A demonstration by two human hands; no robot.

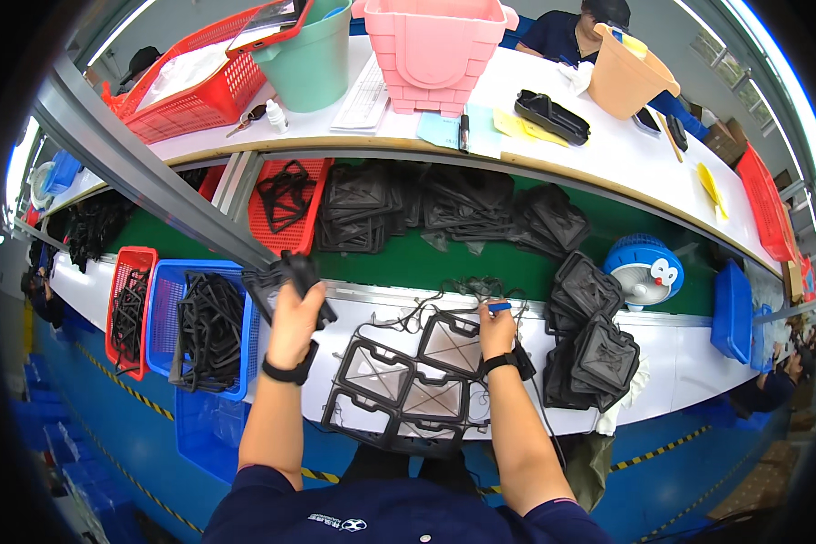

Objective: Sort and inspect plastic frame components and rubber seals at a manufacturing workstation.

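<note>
My left hand (295, 322) is closed around black plastic frame parts (265, 283), held over the right edge of the blue basket. In my right hand (497, 334) is a small tool with a blue end (499, 306); its working tip cannot be made out. Between my forearms, at the near edge of the white table, lie several joined black frames (372, 372) with translucent panels crossed by thin ribs. Thin black strips of scrap (408, 315) curl just beyond them. To the right of my right hand are stacks of similar black panels (603, 358).
A blue basket (160, 317) and a red basket (118, 313) of black frames stand at left. Further panel stacks (462, 201) lie on the green belt, near a blue fan (644, 270). A shelf above carries a pink bucket (435, 54). A metal post (154, 163) slants at left.
</note>
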